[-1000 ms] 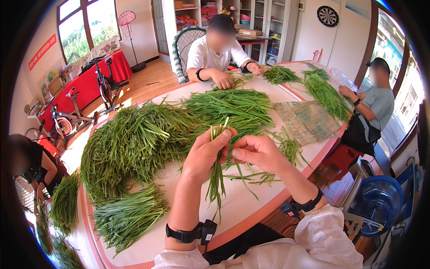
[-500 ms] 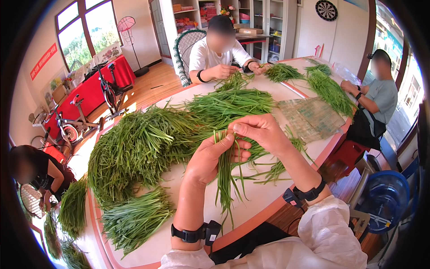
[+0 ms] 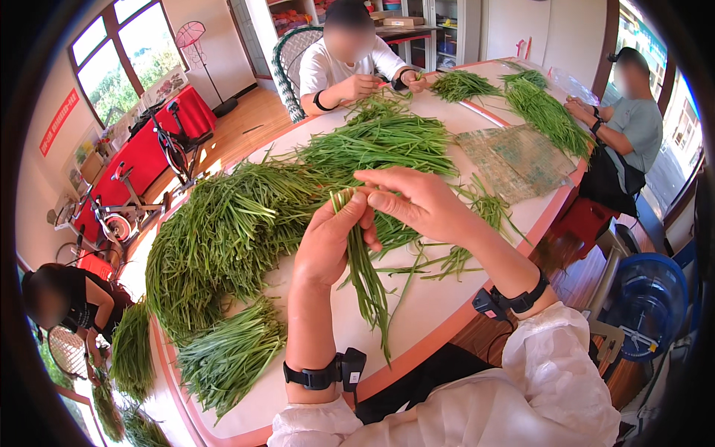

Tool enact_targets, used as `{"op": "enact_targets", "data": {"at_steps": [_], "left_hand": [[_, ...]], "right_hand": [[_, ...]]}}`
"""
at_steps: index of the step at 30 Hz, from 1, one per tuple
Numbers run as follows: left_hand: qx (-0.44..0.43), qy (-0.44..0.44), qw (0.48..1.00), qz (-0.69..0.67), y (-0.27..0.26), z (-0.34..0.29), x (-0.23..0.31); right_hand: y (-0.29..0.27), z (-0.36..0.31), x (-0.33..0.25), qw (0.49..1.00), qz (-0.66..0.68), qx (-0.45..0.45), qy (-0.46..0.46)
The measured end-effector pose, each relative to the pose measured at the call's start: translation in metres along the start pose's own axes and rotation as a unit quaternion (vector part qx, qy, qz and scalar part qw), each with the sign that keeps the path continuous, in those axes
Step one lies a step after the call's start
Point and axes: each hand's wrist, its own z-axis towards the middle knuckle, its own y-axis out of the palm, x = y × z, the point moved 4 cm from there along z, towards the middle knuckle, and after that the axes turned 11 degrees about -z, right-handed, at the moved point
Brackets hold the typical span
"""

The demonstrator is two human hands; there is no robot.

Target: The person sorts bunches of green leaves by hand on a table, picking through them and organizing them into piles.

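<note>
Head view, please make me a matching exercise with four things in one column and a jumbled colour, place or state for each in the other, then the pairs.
Things:
1. Small green bunch at centre
2. Plastic tub
3. Patterned sheet
4. Draped cloth

Clues:
A. Red, behind the exercise bikes
B. Lying flat on the pale worktable
C. Held in the left hand
D. Blue, at the far right

Pairs: 1-C, 2-D, 3-B, 4-A

A long red rectangular banner [image 3: 58, 124] on the pale wall [image 3: 41, 182] bears white characters [image 3: 59, 121] too small to read. The small white label [image 3: 354, 377] on the black plastic left-wrist box [image 3: 350, 363] is illegible.
</note>
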Motion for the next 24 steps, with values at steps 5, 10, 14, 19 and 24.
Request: {"op": "enact_targets", "data": {"at_steps": [5,10,14,19,24], "left_hand": [[0.036,0.018,0.999,0.0,-0.007,-0.007,0.014],[-0.007,-0.012,0.999,0.042,-0.004,-0.003,0.008],[-0.026,0.003,0.991,0.131,0.007,-0.001,0.0],[0.008,-0.064,0.978,0.196,0.005,0.0,-0.013],[-0.011,-0.048,0.967,0.251,0.009,0.005,-0.023]], "right_hand": [[0.005,-0.054,0.045,0.958,-0.098,-0.247,0.11],[0.035,-0.104,0.074,0.909,-0.246,-0.326,0.078],[0.034,-0.107,0.078,0.932,-0.208,-0.288,0.069],[-0.01,-0.063,0.052,0.953,-0.059,-0.252,0.156],[-0.032,-0.035,0.021,0.964,-0.006,-0.213,0.162]]}}
